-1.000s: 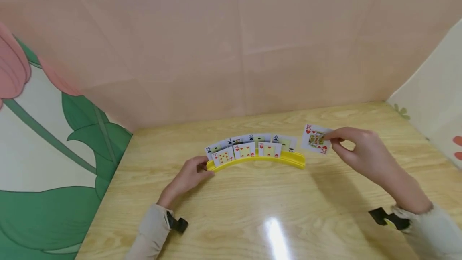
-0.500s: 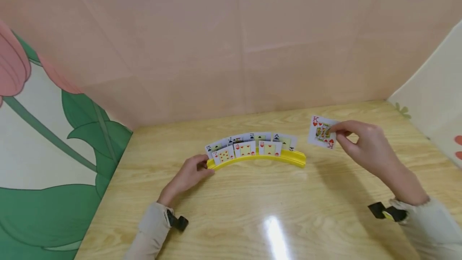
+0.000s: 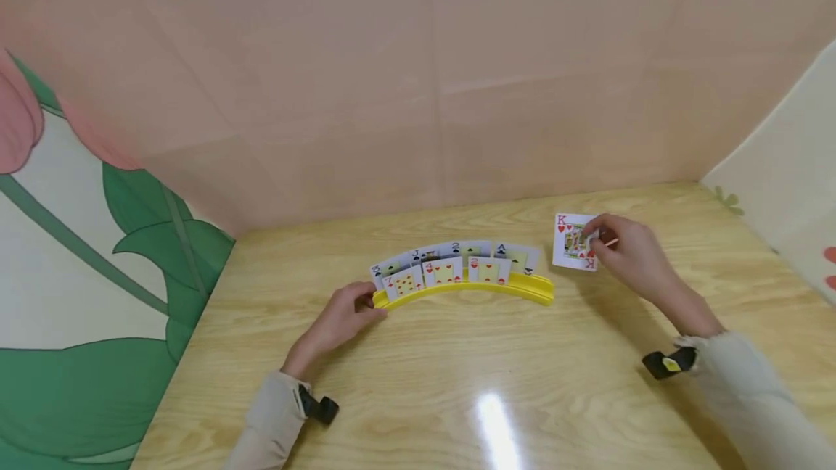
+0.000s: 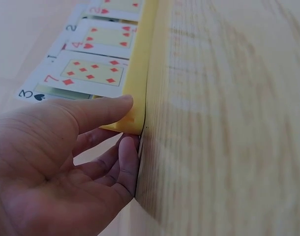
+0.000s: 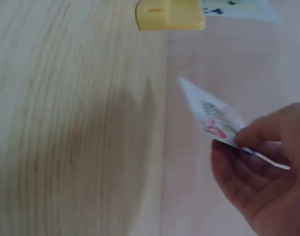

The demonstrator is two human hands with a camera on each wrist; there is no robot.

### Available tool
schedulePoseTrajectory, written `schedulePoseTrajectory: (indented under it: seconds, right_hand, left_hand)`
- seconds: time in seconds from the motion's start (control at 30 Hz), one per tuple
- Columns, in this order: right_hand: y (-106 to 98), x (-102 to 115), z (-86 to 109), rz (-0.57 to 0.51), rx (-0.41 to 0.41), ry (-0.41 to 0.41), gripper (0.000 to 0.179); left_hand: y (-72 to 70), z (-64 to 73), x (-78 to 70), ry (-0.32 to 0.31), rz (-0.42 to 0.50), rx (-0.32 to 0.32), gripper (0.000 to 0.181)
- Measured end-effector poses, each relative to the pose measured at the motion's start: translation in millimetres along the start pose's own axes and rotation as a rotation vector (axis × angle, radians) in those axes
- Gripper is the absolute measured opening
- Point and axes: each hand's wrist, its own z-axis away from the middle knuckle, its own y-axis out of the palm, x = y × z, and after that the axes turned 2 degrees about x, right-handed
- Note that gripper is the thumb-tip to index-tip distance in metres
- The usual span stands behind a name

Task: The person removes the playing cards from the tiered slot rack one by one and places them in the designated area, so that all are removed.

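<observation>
Pinched between the thumb and fingers of the right hand [image 3: 628, 254] is a playing card, the king of hearts [image 3: 565, 246], gripped at its right-hand side. It is in the air above a pale wood-grain table [image 3: 405, 383], off the right end of a curved yellow card holder [image 3: 537, 291] and apart from it. Its face is toward the head camera: white border, a red K with a red heart beneath in the upper left corner, an upside-down red K in the lower right, and a royal figure in yellow, green, red and black at the centre, partly covered by the fingers. From the right wrist the card looks tilted and narrow, its print blurred. On the left, the left hand [image 3: 341, 316] grips the holder's left end, thumb lying along the front and fingers curled behind and below. Seven cards stand in the holder in two rows. In front, left to right, are the seven of diamonds [image 3: 403, 283], four of hearts [image 3: 443, 273] and two of hearts [image 3: 490, 270]; behind are the three of spades [image 3: 379, 271], a black jack [image 3: 418, 255], a black two [image 3: 472, 248] and a black ace [image 3: 518, 258], partly overlapped by the front row.
</observation>
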Motion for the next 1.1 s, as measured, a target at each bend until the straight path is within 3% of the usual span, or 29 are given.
schedulePoseTrajectory:
  seconds: [0.23, 0.37, 0.57, 0.83, 1.1]
  right_hand:
    - [19, -22, -11.7, -0.053, 0.268, 0.120, 0.031]
    - [26, -30, -11.2, -0.068, 0.348, 0.155, 0.036]
    - [30, -38, -9.3, -0.092, 0.356, 0.165, 0.034]
    - [37, -42, -7.6, -0.138, 0.273, 0.002, 0.035]
    - [43, -45, -8.0, -0.106, 0.270, -0.013, 0.036]
  left_hand:
    - [1.2, -1.5, -0.2, -0.007, -0.002, 0.008, 0.026]
    - [1.1, -0.3, -1.1, -0.022, -0.001, 0.005, 0.027]
    - [0.5, 0.5, -1.0, -0.010, -0.007, 0.001, 0.026]
    - [-3.2, -0.6, -5.6, -0.023, -0.011, -0.003, 0.029]
    - [-1.2, -1.0, -2.2, -0.024, -0.014, 0.010, 0.030]
